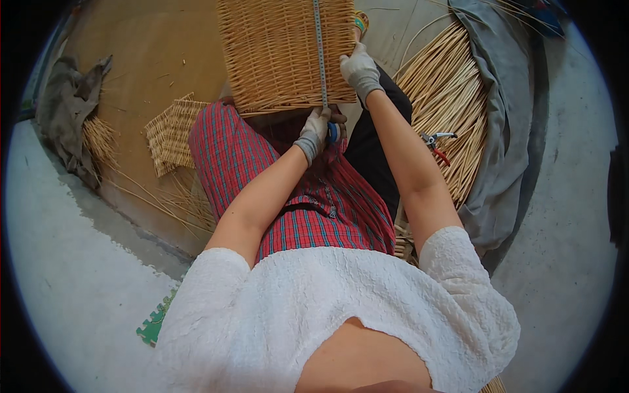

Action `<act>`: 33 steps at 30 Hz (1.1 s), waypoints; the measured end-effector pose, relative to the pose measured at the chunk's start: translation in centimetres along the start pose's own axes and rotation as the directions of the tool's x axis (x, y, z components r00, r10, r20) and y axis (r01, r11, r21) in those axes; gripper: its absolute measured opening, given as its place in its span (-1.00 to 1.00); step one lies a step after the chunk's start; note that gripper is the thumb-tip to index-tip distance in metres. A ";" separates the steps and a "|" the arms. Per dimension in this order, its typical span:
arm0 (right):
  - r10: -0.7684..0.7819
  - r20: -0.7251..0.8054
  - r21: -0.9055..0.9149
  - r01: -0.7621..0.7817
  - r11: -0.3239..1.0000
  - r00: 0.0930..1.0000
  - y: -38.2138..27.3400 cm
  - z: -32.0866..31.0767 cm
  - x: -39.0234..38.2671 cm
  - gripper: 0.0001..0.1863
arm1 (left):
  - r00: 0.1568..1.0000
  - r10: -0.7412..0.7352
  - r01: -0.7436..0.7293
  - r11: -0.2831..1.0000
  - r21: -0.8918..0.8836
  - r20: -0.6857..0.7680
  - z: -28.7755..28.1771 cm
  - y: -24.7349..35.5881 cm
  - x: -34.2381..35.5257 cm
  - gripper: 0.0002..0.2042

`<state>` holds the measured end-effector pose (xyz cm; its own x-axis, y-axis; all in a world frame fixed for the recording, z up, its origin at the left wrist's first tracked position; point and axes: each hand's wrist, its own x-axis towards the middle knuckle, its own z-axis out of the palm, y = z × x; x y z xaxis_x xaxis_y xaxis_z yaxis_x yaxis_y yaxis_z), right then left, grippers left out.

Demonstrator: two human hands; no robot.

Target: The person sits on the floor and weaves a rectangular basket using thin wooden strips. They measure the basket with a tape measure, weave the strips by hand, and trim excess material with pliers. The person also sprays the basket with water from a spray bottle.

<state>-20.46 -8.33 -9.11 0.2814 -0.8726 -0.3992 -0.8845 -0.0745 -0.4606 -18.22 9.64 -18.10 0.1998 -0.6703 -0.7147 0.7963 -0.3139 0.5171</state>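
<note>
A woven wicker panel stands over my lap, with a metal measuring tape stretched from top to bottom across it. My left hand, in a pale glove, is closed on the tape's blue and dark case at the panel's lower edge. My right hand, also gloved, grips the panel's right edge, fingers wrapped round it. A yellow-green object shows just above that hand, partly hidden by the panel. Red plaid cloth covers my lap under both hands.
A bundle of cane rods lies at right beside grey cloth, with pruning shears on it. Smaller woven pieces lie at left, near loose rods and dark cloth. A green mat piece shows at lower left.
</note>
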 end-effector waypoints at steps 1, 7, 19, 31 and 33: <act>0.022 0.018 0.015 -0.022 1.000 1.000 -0.5 -0.2 -0.3 -0.39 | 1.000 -0.009 0.009 1.000 -0.027 0.001 0.1 0.1 -0.1 -0.75; 0.026 -0.005 0.036 -0.026 0.999 1.000 -0.2 0.3 0.1 -0.37 | 0.998 0.047 -0.046 0.999 -0.008 0.044 -0.1 0.1 -0.1 -0.77; -0.072 -0.159 0.074 0.085 0.994 0.985 2.7 1.7 0.0 -0.36 | 0.929 0.363 -0.330 0.903 0.276 -0.074 -4.9 -0.9 0.7 -0.73; -0.114 -0.234 0.071 0.134 0.988 0.966 1.3 2.3 -1.0 -0.42 | 1.000 0.018 -0.020 0.993 0.115 0.016 -8.4 -0.7 -4.4 -0.73; -0.121 -0.244 0.073 0.143 0.987 0.962 2.0 2.3 0.9 -0.43 | 0.989 0.119 -0.137 0.960 0.243 0.087 -7.8 -1.3 -4.2 -0.72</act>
<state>-21.16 -8.13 -12.24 0.2875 -0.9482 -0.1350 -0.8058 -0.1633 -0.5693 -15.66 18.07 -19.46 0.2430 -0.7589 -0.6041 0.5986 -0.3727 0.7090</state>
